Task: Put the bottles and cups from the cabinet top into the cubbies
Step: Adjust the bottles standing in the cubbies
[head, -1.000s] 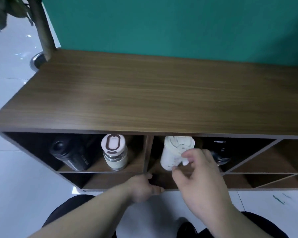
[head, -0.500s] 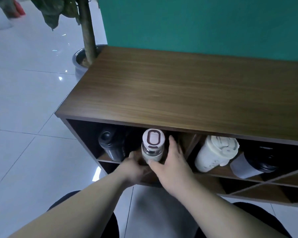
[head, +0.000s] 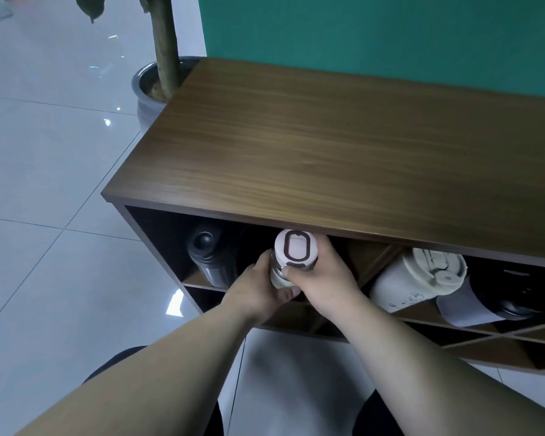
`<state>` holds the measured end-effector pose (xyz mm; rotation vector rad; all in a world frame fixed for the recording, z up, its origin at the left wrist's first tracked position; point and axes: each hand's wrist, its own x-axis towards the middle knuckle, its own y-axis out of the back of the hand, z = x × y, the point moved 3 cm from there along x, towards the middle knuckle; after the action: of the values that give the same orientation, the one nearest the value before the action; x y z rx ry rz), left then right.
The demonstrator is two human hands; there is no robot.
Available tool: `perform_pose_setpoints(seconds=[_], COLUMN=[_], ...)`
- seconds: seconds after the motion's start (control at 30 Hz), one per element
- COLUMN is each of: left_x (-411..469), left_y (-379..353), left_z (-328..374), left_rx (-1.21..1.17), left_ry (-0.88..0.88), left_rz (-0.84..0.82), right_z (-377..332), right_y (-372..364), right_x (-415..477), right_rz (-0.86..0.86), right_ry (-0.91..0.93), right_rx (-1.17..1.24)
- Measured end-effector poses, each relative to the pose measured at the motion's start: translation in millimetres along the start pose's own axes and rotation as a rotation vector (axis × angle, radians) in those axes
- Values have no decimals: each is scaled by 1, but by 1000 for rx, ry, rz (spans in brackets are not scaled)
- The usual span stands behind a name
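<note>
Hands: left hand (head: 258, 291) and right hand (head: 323, 280) are both gripping the white-lidded bottle (head: 293, 256).
Place: bottle is sitting in the left cubby (head: 170, 243), right of a black bottle (head: 208, 259).

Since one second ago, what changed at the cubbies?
The right hand left the cream lidded cup and, with the left hand, took hold of the white-capped glass bottle in the left cubby. The black bottle, the cream cup and the black-lidded cup stayed put.

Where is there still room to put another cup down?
The cabinet top is bare. The lower cubby beneath both hands looks empty. Crowded: the left cubby, where the left hand and right hand hold the pink-lidded bottle beside the black bottle.
</note>
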<state>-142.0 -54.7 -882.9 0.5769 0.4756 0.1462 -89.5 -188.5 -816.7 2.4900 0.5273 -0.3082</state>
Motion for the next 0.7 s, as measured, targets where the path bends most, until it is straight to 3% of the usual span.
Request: perform_pose_setpoints(seconds=[0.7], left_x=[-6], left_y=[2], left_z=[9], left_rx=[-5], left_ry=[15], left_rz=[7], right_z=[7], right_y=[0], right_x=[2], right_rz=[31], right_ry=[17], right_rx=[-63])
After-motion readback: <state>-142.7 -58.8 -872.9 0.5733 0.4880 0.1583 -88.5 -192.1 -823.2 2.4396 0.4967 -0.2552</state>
